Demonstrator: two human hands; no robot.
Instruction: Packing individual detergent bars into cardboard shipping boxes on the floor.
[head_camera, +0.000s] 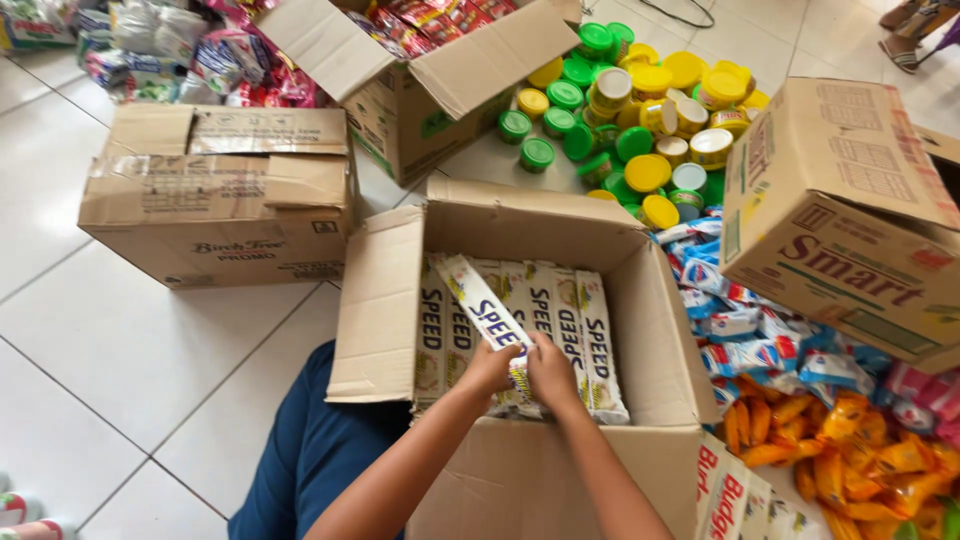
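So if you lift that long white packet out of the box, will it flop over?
Probably only a little. The long white packet sticks up at a slant from both hands, left hand and right hand, gripping its low end, yet it looks straight. It seems light, held by one end. Its shiny wrapper may be slippery.

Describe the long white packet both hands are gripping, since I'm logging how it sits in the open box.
The long white plastic packet is flat and narrow, with dark lettering and yellow accents. It tilts diagonally, its upper end toward the box's back left, lying over a row of similar packets inside the open brown cardboard box. The left hand and right hand grip its lower end.
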